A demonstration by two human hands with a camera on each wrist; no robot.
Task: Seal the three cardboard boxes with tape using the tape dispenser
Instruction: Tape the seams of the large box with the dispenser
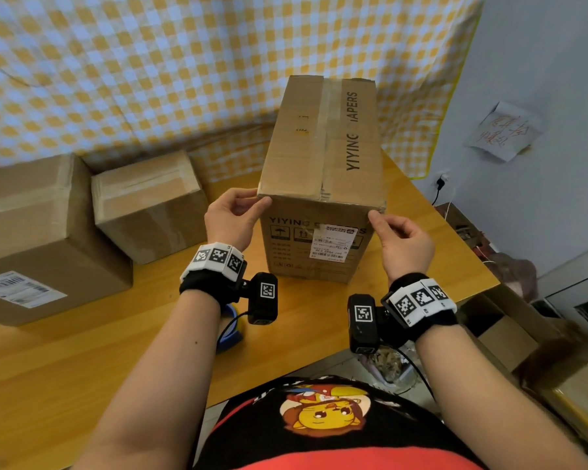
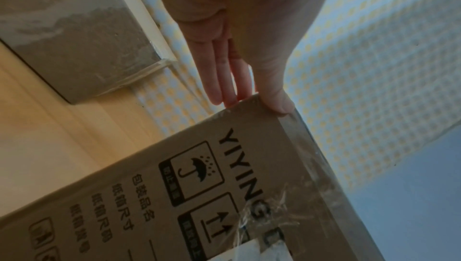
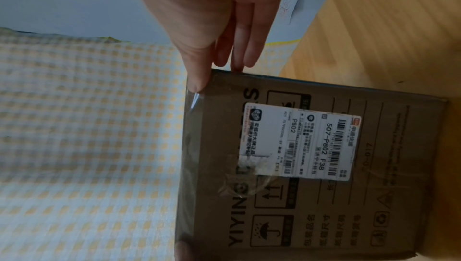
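Observation:
A tall brown cardboard box (image 1: 319, 147) printed YIYING DIAPERS stands upright mid-table, with tape (image 1: 330, 130) along its top seam. Clear tape (image 2: 312, 156) also runs along its near top edge. My left hand (image 1: 262, 198) is at the near left top corner; in the left wrist view its thumb (image 2: 279, 105) presses the taped corner and its straight fingers touch the box's side. My right hand (image 1: 381, 220) is at the near right top corner, its thumb (image 3: 197, 83) on the tape end (image 3: 193, 107). The blue and yellow tape dispenser (image 1: 230, 330) lies on the table, mostly hidden under my left wrist.
Two more taped cardboard boxes (image 1: 150, 205) (image 1: 31, 232) sit at the left of the wooden table (image 1: 82, 351). A yellow checked cloth (image 1: 150, 62) hangs behind. The table's right edge drops to a floor with open cartons (image 1: 510, 337).

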